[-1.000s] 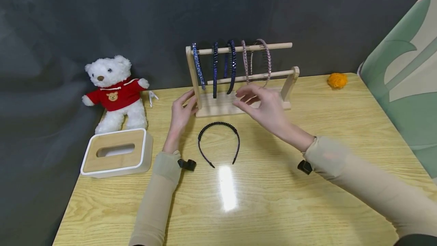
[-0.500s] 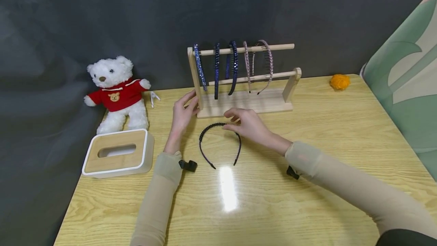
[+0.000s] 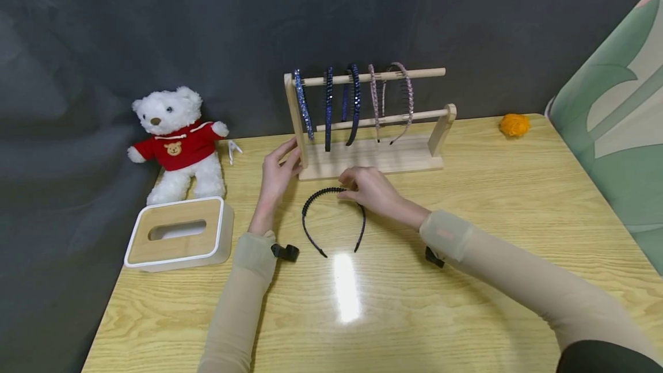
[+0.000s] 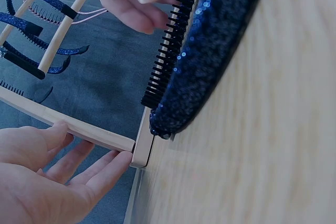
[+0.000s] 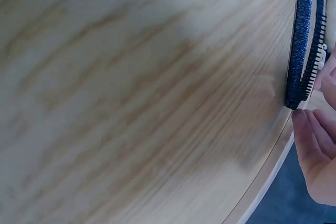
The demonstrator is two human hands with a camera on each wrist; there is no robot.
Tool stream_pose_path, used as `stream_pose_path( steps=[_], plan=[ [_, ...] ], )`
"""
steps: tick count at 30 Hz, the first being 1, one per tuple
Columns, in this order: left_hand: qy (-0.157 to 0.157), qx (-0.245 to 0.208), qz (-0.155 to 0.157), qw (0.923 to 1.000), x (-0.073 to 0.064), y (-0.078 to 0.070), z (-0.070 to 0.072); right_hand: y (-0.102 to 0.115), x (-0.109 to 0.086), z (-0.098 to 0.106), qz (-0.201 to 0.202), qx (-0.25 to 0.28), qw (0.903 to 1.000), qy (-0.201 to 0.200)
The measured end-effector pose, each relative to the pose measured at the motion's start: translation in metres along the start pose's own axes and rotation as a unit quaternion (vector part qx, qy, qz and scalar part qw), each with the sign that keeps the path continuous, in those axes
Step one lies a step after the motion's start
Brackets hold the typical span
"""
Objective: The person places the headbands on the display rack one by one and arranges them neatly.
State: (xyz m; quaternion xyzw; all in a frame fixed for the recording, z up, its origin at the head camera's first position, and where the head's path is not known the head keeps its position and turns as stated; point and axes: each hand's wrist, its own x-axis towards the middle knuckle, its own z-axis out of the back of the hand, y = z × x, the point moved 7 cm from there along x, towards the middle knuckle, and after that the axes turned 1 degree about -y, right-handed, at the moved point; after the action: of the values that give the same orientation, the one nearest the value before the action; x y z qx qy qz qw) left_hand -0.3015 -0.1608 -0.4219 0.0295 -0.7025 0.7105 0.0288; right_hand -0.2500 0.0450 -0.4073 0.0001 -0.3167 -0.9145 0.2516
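A dark headband (image 3: 320, 192) with comb teeth and a sparkly navy surface lies on the table, its ends toward the person. The right hand (image 3: 375, 189) is over the upper right of its arch, thumb and fingers apart at the band. A wooden headband rack (image 3: 399, 153) stands behind it, with several blue, navy and pink headbands over its two rods. The left hand (image 3: 277, 174) grips the rack's left upright; in the left wrist view its thumb lies on the wood and its fingers (image 4: 107, 174) reach the base's end.
A white teddy bear (image 3: 178, 151) in a red top sits at the left behind a wood-topped tissue box (image 3: 225, 235). A small white clip (image 3: 233, 151) lies beside the bear. An orange fluffy ball (image 3: 514, 125) is at the back right, near a patterned panel.
The right hand has come down from in front of the rack to the headband on the table, with its fingertips closing in slightly. The left hand stays at the rack's upright.
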Motion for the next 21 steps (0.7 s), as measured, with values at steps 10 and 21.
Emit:
stream_pose_path(
  steps=[10,21],
  plan=[
    [0.001,0.01,-0.002,0.9999,-0.0008,0.0007,-0.0008,-0.0046,0.005,-0.0056,-0.014,-0.036,0.9988,0.029],
    [0.0,0.007,-0.003,1.0,-0.0003,0.0,-0.0017,-0.008,0.007,-0.0076,-0.01,-0.033,0.9984,0.045]
  ],
)
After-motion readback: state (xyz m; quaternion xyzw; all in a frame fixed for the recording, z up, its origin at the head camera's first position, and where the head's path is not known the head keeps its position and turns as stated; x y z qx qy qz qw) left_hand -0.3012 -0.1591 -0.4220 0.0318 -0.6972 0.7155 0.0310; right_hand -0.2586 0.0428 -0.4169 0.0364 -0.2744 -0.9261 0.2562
